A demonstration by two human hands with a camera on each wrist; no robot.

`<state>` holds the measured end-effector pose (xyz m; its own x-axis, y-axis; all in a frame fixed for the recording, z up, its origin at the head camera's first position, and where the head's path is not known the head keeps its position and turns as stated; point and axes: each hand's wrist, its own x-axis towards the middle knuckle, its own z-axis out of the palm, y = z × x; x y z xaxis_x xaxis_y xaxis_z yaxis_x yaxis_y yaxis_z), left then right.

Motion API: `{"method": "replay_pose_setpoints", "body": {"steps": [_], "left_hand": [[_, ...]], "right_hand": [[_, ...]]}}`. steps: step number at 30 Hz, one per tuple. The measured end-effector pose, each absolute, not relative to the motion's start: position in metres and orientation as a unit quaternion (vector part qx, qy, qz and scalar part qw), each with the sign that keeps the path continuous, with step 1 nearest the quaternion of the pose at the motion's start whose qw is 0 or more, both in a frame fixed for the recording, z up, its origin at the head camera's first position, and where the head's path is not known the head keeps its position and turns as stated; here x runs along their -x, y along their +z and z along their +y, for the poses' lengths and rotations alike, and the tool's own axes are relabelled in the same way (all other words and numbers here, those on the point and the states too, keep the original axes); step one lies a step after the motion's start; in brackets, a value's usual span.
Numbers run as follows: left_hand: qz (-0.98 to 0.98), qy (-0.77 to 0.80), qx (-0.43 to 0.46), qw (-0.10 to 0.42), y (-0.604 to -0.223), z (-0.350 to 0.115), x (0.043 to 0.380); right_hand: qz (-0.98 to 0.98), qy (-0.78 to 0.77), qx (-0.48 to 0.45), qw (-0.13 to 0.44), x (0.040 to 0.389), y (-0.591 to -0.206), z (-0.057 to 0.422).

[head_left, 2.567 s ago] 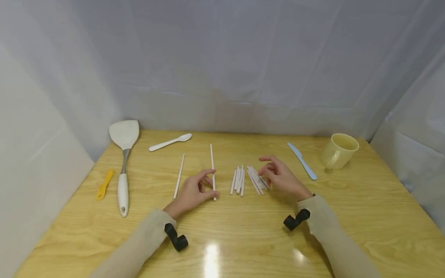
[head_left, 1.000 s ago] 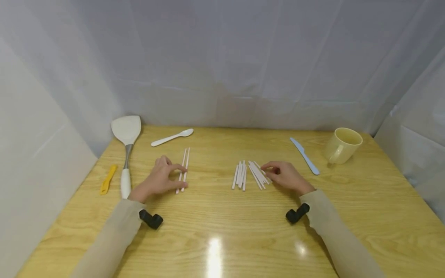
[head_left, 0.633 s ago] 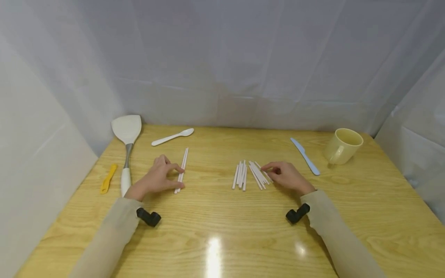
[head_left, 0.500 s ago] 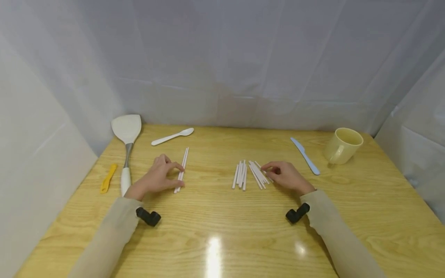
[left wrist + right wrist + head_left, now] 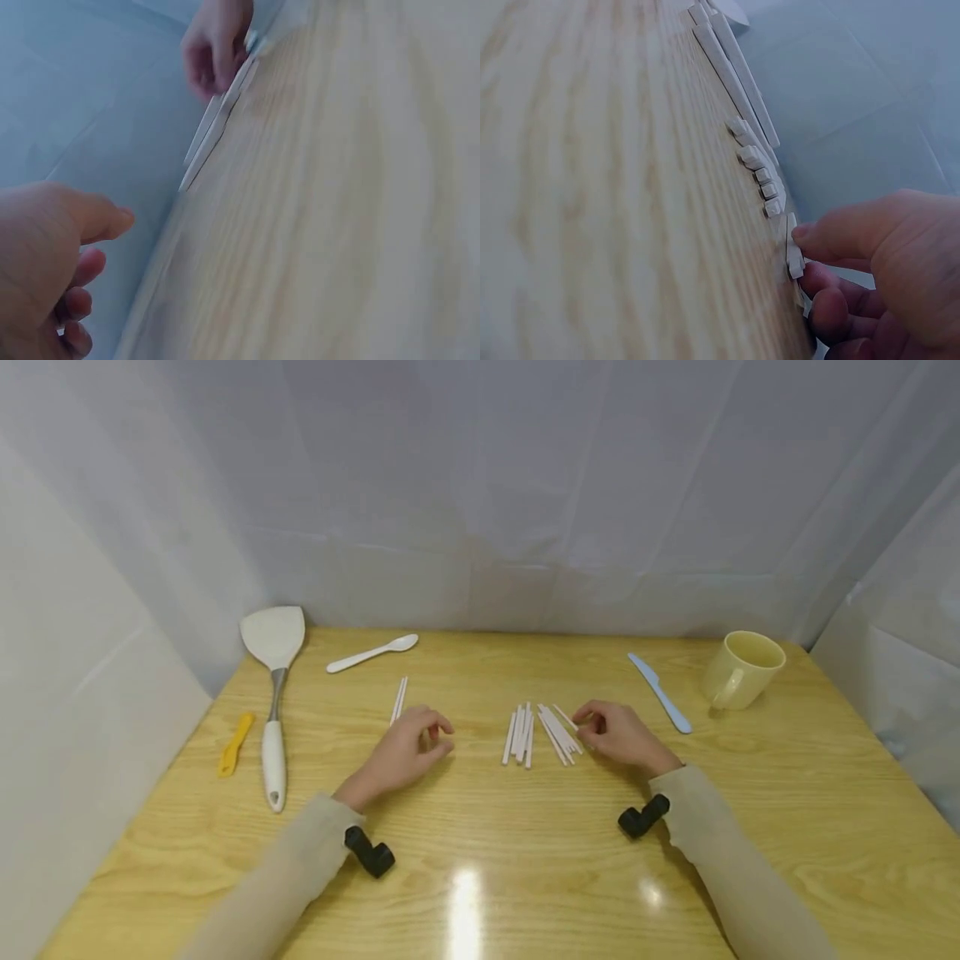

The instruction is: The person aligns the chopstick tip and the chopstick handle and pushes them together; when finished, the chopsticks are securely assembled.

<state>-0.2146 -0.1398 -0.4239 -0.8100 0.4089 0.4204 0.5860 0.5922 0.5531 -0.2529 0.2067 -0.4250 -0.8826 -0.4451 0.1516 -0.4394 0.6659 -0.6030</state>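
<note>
Right hand (image 5: 617,737) pinches white stick (image 5: 796,255); other sticks (image 5: 557,729) just left.

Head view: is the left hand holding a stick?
No, the left hand shows nothing between its fingers, and the two nearest sticks lie partly hidden behind it.

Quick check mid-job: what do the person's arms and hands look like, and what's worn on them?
The left hand and right hand are gloveless. Plain beige long fabric sleeves, left and right, cover both forearms to the wrist. At each cuff sits a small black angular device with a rounded end, left and right. No cables show.
</note>
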Motion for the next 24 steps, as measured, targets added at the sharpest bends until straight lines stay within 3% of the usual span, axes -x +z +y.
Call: {"method": "replay_pose_setpoints", "body": {"steps": [11,24], "left_hand": [[-0.87,-0.357,0.326,0.1,-0.439,-0.089,0.212],[-0.867,-0.361,0.33,0.093,-0.449,-0.084,0.217]], "right_hand": [[0.92,-0.313,0.237,-0.01,0.253,-0.427,0.206],[0.921,-0.312,0.231,-0.022,0.255,-0.43,0.209]]}}
